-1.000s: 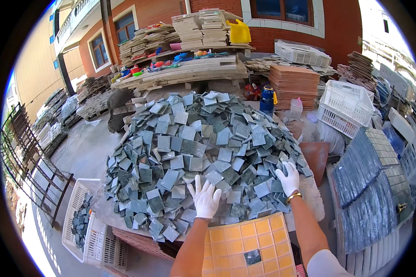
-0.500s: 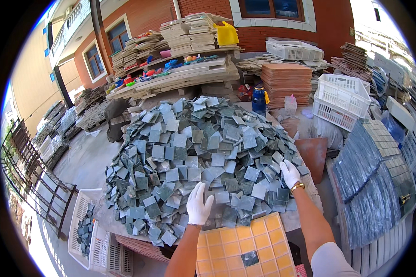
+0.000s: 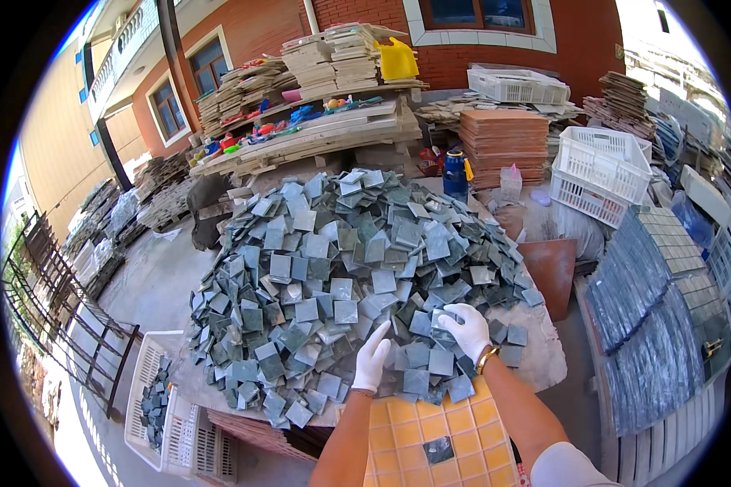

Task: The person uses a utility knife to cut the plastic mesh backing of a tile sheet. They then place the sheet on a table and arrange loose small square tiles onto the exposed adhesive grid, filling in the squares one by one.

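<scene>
A large heap of square grey-green stone tiles (image 3: 345, 312) covers the table in front of me. At its near edge my left hand (image 3: 371, 361), in a white glove, is open, its fingers stretched up beside the tiles. My right hand (image 3: 468, 331), also gloved, rests open over the near right of the heap, fingertips touching a tile (image 3: 439, 320). Between and below the hands, several loose tiles (image 3: 441, 362) lie together. Some overlap the far edge of a yellow grid board (image 3: 398, 438) close to my body. A single dark tile (image 3: 439, 450) sits in one square of it.
A white crate (image 3: 150, 390) with tiles stands low at the left. Wrapped tile sheets (image 3: 646, 312) are stacked at the right, with white crates (image 3: 601, 174) behind. A blue bottle (image 3: 455, 176) stands beyond the heap, beside reddish slabs (image 3: 503, 146).
My right hand has moved left and nearer to me, and tiles have shifted toward the board, baring table at the right. My left hand has moved slightly right.
</scene>
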Tool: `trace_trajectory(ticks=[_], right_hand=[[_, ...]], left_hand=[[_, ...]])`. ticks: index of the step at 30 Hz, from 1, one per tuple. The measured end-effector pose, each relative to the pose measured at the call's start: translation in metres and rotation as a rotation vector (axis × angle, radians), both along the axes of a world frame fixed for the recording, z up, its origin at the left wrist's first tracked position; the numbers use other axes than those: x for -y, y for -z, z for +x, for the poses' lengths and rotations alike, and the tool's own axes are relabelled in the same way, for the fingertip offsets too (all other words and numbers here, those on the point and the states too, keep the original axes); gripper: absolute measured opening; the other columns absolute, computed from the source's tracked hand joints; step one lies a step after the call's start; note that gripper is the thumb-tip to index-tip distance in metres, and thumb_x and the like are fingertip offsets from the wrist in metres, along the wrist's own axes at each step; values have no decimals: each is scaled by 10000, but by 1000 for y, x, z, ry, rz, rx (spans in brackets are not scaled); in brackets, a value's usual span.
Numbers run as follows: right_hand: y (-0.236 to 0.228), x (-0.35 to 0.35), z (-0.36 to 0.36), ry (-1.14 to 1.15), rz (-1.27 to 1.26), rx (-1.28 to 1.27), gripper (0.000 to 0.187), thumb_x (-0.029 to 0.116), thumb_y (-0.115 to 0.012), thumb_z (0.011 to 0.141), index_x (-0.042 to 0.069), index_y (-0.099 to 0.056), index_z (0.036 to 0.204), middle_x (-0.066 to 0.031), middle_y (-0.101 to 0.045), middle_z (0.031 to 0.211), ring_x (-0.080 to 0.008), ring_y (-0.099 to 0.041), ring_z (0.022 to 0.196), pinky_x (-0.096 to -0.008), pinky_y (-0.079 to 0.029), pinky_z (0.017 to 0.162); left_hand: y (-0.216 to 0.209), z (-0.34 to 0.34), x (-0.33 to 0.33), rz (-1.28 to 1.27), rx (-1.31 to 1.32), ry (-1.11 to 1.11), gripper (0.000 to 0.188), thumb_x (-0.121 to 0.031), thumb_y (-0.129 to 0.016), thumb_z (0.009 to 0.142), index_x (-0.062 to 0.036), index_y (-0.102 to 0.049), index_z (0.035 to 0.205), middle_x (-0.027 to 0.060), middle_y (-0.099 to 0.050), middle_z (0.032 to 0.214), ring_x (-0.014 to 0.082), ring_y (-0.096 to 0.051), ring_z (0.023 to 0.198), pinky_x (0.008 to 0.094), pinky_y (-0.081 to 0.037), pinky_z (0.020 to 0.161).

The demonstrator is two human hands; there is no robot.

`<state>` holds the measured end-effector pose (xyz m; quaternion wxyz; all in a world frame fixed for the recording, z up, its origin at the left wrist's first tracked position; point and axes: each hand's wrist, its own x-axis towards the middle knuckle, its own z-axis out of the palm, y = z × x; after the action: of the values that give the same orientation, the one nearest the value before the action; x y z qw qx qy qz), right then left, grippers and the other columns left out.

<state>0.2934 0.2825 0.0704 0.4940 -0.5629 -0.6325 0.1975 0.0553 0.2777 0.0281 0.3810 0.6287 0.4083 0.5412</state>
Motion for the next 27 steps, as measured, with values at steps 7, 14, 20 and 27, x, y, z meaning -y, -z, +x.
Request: trace_trajectory(ticks=[7, 14, 20, 27], right_hand=[[0, 37, -23, -205, 105, 213, 370, 427, -656, 781, 82, -703, 906, -72, -661, 942, -278, -617, 903, -387, -436, 737], [0, 146, -47, -584, -79, 173, 528, 406, -666, 812, 53, -578, 1195, -162, -569, 1183, -335, -546, 1087, -389, -425, 960], [-20, 102, -15, -394, 84, 473, 586, 449, -691, 776, 82, -559, 1215, -177, -512, 1255, -367, -454, 1203, -439, -382, 1011], [17, -37, 14, 169, -93, 503, 666, 588, -596, 797, 152, -547, 1298, -224, -357, 1419, -388, -285, 1341, -536, -235, 1079]], left_hand=[[-2, -14, 43, -41, -134, 117, 415, -286, -527, 886, -8, -631, 1176, 106, -630, 1180, 257, -476, 1220, 358, -322, 1049], [-37, -11, 137, -45, -267, 106, 417, -210, -645, 783, -41, -634, 1165, 168, -552, 1141, 295, -493, 1171, 373, -361, 1015], [-53, -34, 168, 184, -719, -115, 565, -331, -669, 796, -54, -540, 1271, 180, -488, 1303, 371, -440, 1227, 446, -350, 1036], [-11, -21, 72, 226, -824, -327, 742, -415, -602, 852, 26, -345, 1391, 220, -461, 1352, 369, -430, 1257, 521, -305, 1048]])
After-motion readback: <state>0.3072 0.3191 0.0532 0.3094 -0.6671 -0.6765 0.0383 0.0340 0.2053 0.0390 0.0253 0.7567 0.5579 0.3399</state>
